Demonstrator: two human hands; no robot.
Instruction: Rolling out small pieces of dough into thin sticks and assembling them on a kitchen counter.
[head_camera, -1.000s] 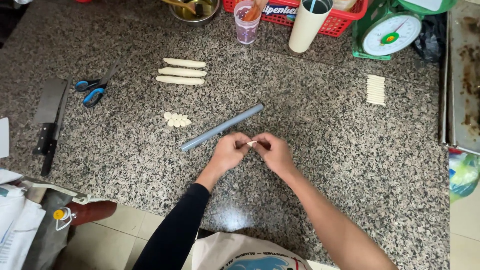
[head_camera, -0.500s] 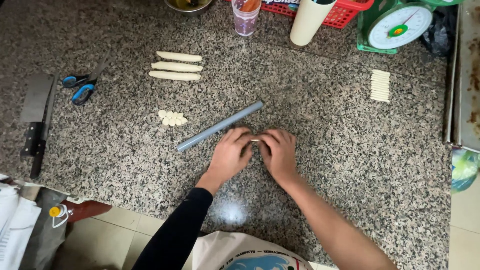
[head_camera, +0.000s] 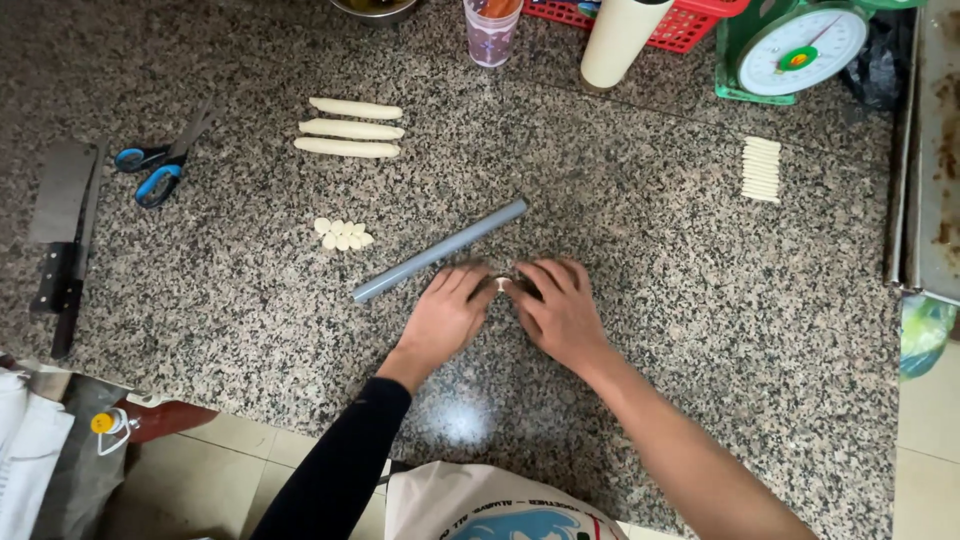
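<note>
My left hand (head_camera: 445, 312) and my right hand (head_camera: 556, 305) lie palm-down side by side on the speckled granite counter (head_camera: 250, 300). Their fingertips meet over a small white piece of dough (head_camera: 502, 284), which is mostly hidden under the fingers. A grey rod-shaped rolling pin (head_camera: 440, 250) lies diagonally just beyond my left hand, close to its fingertips. A cluster of small cut dough bits (head_camera: 341, 234) sits to the left of the pin. Three long dough ropes (head_camera: 350, 127) lie further back on the left.
A row of finished rolled dough pieces (head_camera: 762, 169) lies at the right, near a green scale (head_camera: 800, 45). Blue-handled scissors (head_camera: 155, 172) and a cleaver (head_camera: 62, 230) rest at the left. A cup (head_camera: 492, 30), a cream cylinder (head_camera: 618, 40) and a red basket (head_camera: 690, 22) stand at the back. A metal tray (head_camera: 935, 150) borders the right.
Both hands dropped from pinching the dough piece in the air to lying flat on the counter, pressing it beneath the fingertips. The camera view shifted slightly.
</note>
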